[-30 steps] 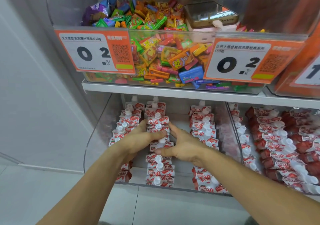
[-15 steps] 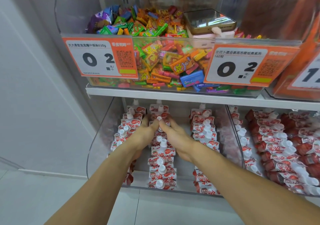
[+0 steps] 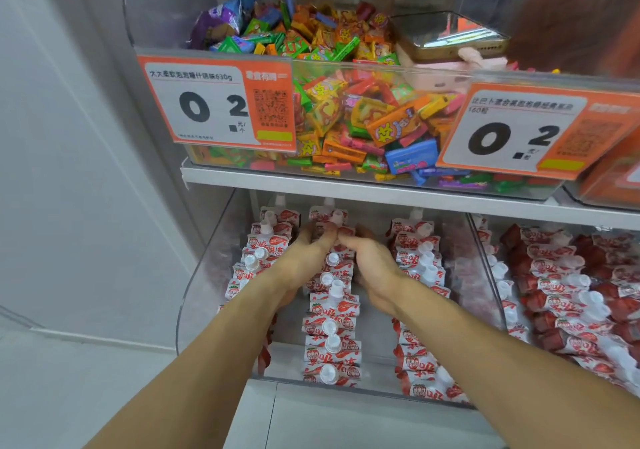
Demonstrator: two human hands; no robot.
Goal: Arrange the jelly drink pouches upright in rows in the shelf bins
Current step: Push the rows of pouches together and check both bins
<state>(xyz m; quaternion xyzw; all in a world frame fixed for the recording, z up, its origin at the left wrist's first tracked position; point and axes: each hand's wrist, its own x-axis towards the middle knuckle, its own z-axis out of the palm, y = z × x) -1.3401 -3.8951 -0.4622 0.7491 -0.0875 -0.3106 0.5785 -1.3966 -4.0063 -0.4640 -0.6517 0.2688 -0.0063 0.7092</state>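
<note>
Red-and-white jelly drink pouches with white caps stand in three rows inside a clear shelf bin: a left row, a middle row and a right row. Both my hands reach deep into the bin at the back part of the middle row. My left hand lies along the row's left side and my right hand along its right side. Their fairly straight fingers meet over the pouches near the back and press on them. Pouches under my hands are hidden.
A second clear bin to the right holds more pouches lying loosely. The white shelf board sits low over the bins. Above it is a bin of mixed candy with orange price tags and a phone on top.
Both hands have slid further back along the middle row, from its middle to near the bin's rear. Their fingertips have come together. The view has moved closer.
</note>
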